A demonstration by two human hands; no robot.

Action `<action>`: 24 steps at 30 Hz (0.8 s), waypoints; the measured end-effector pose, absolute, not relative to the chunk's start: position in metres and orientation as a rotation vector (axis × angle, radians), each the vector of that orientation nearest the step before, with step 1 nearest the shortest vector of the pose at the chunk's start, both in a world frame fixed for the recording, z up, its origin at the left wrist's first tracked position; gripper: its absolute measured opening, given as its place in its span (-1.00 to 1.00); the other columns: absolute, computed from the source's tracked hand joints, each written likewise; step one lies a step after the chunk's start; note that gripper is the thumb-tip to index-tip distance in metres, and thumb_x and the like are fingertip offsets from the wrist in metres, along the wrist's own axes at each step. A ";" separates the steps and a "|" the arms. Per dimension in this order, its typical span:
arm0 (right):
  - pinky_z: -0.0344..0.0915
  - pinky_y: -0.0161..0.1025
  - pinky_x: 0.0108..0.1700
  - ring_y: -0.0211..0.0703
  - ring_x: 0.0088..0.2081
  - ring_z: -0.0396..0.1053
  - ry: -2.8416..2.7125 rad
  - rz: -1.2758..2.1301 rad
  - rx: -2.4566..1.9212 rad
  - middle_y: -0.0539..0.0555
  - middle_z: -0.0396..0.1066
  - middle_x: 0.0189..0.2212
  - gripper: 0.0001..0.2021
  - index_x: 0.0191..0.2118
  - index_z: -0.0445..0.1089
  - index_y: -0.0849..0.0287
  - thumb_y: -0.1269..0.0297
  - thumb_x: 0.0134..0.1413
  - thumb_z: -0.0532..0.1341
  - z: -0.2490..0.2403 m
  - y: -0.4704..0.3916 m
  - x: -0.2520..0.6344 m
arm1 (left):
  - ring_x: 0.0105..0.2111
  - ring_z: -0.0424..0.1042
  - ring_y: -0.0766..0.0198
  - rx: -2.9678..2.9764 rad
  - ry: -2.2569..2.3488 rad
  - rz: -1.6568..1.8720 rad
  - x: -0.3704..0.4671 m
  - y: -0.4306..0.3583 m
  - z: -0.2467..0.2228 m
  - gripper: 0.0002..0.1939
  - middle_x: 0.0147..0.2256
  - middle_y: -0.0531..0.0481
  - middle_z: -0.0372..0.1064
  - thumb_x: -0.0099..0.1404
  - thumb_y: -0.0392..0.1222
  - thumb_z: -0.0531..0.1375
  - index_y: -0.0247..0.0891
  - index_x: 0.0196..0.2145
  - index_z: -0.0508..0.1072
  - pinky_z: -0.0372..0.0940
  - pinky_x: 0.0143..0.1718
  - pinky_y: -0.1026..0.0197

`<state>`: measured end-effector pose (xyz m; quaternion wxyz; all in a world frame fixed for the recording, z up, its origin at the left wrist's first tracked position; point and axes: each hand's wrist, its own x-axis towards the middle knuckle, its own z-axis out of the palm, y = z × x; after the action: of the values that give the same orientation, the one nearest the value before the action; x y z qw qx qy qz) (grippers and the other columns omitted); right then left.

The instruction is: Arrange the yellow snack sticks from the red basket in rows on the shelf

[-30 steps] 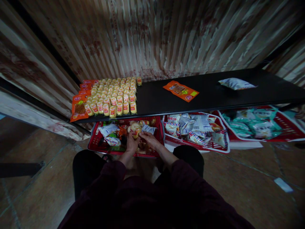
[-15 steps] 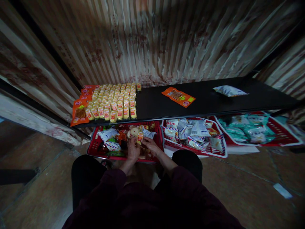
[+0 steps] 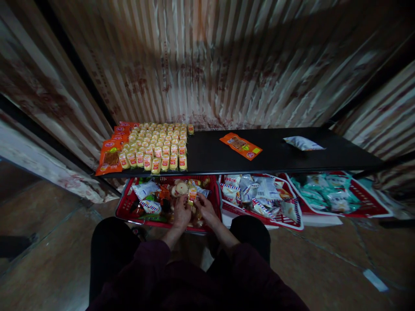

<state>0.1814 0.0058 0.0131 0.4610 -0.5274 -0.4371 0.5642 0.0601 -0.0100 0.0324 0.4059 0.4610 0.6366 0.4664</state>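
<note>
Between my two hands is a small wrapped snack cake (image 3: 192, 195), pale yellow with an orange-red label, held above the left red basket (image 3: 121, 209). My left hand (image 3: 182, 212) pinches its left side, and my right hand (image 3: 206, 209) has its fingers closed at the right side. Beneath them the basket contains mixed packets, among them white-and-blue packets (image 3: 151, 206) and round pale items (image 3: 181, 187). Rows of similar wrapped cakes (image 3: 157, 151) stand on the black shelf (image 3: 207, 151) just beyond, at the left end.
Orange packets (image 3: 111, 156) flank the cake rows on the left. An orange packet (image 3: 240, 145) and a white packet (image 3: 303, 143) lie farther right on the shelf. Below are a red basket (image 3: 301, 224) of white packets and another (image 3: 376, 206) of teal ones. Curtains (image 3: 207, 65) hang behind.
The view has tilted, so the shelf and baskets appear lower. My hands still hold the wrapped cake over the basket, and it now shows its label more upright.
</note>
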 end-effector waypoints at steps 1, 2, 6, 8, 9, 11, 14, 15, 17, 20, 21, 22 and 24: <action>0.33 -0.16 -0.08 -0.09 -0.21 0.43 -1.071 1.361 -1.319 0.06 0.49 -0.29 -0.58 -0.15 0.39 0.11 0.03 -0.16 0.31 0.013 0.006 0.182 | -0.16 0.39 0.21 1.185 1.608 1.170 0.061 -0.010 0.034 -0.64 -0.18 -0.11 0.39 0.04 -0.53 0.09 -0.26 -0.22 0.43 0.25 0.01 0.12; 0.34 -0.15 -0.09 -0.08 -0.21 0.44 -1.066 1.336 -1.334 0.06 0.49 -0.30 -0.57 -0.14 0.38 0.11 0.02 -0.16 0.30 0.012 0.006 0.182 | -0.16 0.39 0.22 1.208 1.612 1.160 0.062 -0.009 0.035 -0.64 -0.17 -0.12 0.40 0.06 -0.52 0.08 -0.26 -0.21 0.43 0.26 0.00 0.12; 0.35 -0.09 -0.07 -0.02 -0.18 0.44 -1.080 1.211 -1.352 0.10 0.48 -0.28 -0.56 -0.16 0.34 0.15 -0.01 -0.14 0.28 0.008 0.008 0.181 | -0.14 0.41 0.24 1.280 1.625 1.121 0.064 -0.007 0.038 -0.64 -0.13 -0.12 0.41 0.10 -0.50 0.05 -0.28 -0.15 0.40 0.27 0.00 0.11; 0.33 -0.07 -0.02 -0.01 -0.14 0.44 -1.098 1.146 -1.346 0.12 0.48 -0.24 -0.58 -0.15 0.33 0.15 0.00 -0.11 0.27 0.008 0.009 0.180 | -0.12 0.41 0.25 1.301 1.624 1.113 0.064 -0.005 0.042 -0.62 -0.11 -0.10 0.42 0.10 -0.49 0.05 -0.26 -0.13 0.39 0.26 0.02 0.11; 0.31 -0.06 0.00 -0.02 -0.12 0.43 -1.106 1.123 -1.340 0.12 0.48 -0.22 -0.58 -0.14 0.33 0.14 0.01 -0.10 0.27 0.009 0.009 0.180 | -0.11 0.41 0.25 1.308 1.621 1.111 0.064 -0.004 0.045 -0.62 -0.11 -0.09 0.42 0.11 -0.50 0.04 -0.25 -0.13 0.38 0.26 0.02 0.11; 0.30 -0.05 0.02 -0.03 -0.12 0.43 -1.119 1.098 -1.329 0.12 0.47 -0.21 -0.60 -0.13 0.33 0.14 0.02 -0.07 0.25 0.014 0.011 0.180 | -0.10 0.41 0.26 1.314 1.622 1.116 0.065 -0.002 0.050 -0.61 -0.11 -0.09 0.42 0.11 -0.50 0.04 -0.24 -0.12 0.38 0.26 0.03 0.12; 0.31 -0.05 0.02 -0.04 -0.13 0.43 -1.124 1.079 -1.327 0.12 0.48 -0.22 -0.60 -0.12 0.33 0.14 0.04 -0.07 0.26 0.022 0.013 0.181 | -0.08 0.41 0.25 1.322 1.632 1.122 0.065 0.002 0.058 -0.59 -0.10 -0.10 0.42 0.11 -0.51 0.03 -0.25 -0.11 0.39 0.25 0.04 0.14; 0.31 -0.04 0.02 -0.04 -0.13 0.44 -1.123 1.077 -1.327 0.11 0.48 -0.22 -0.60 -0.12 0.33 0.13 0.05 -0.08 0.27 0.025 0.014 0.181 | -0.08 0.41 0.25 1.325 1.634 1.121 0.065 0.003 0.060 -0.59 -0.10 -0.10 0.43 0.11 -0.51 0.03 -0.25 -0.11 0.39 0.25 0.05 0.14; 0.32 -0.04 0.02 -0.04 -0.13 0.44 -1.125 1.081 -1.326 0.11 0.49 -0.21 -0.59 -0.10 0.33 0.12 0.07 -0.09 0.29 0.029 0.017 0.181 | -0.07 0.41 0.25 1.330 1.627 1.125 0.066 0.005 0.064 -0.59 -0.11 -0.09 0.43 0.10 -0.51 0.03 -0.25 -0.11 0.40 0.24 0.05 0.15; 0.31 -0.04 0.03 -0.04 -0.12 0.43 -1.137 1.057 -1.332 0.11 0.49 -0.17 -0.58 -0.08 0.34 0.11 0.10 -0.09 0.29 0.036 0.022 0.182 | -0.08 0.41 0.26 1.348 1.588 1.155 0.067 0.010 0.067 -0.58 -0.11 -0.09 0.43 0.10 -0.52 0.02 -0.26 -0.11 0.40 0.25 0.05 0.16; 0.31 -0.04 0.03 -0.05 -0.11 0.43 -1.144 1.043 -1.332 0.11 0.48 -0.16 -0.58 -0.08 0.35 0.11 0.10 -0.09 0.29 0.039 0.024 0.182 | -0.08 0.41 0.26 1.360 1.570 1.169 0.067 0.013 0.068 -0.57 -0.10 -0.10 0.43 0.09 -0.52 0.02 -0.27 -0.11 0.40 0.25 0.05 0.15; 0.31 -0.05 0.03 -0.05 -0.11 0.43 -1.148 1.033 -1.331 0.12 0.48 -0.15 -0.59 -0.07 0.35 0.12 0.10 -0.08 0.29 0.042 0.026 0.182 | -0.08 0.41 0.26 1.372 1.553 1.183 0.068 0.015 0.068 -0.57 -0.10 -0.10 0.42 0.09 -0.53 0.02 -0.27 -0.11 0.40 0.25 0.05 0.15; 0.31 -0.06 0.03 -0.05 -0.11 0.42 -1.153 1.027 -1.326 0.12 0.47 -0.14 -0.59 -0.07 0.37 0.13 0.10 -0.07 0.28 0.049 0.029 0.182 | -0.09 0.41 0.26 1.387 1.532 1.204 0.067 0.021 0.071 -0.58 -0.09 -0.09 0.42 0.10 -0.51 0.03 -0.26 -0.11 0.40 0.27 0.03 0.14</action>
<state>0.1818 0.0293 0.0492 0.5254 -0.5543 -0.4819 0.4294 0.0673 0.0209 0.0712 0.3663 0.5396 0.5959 0.4686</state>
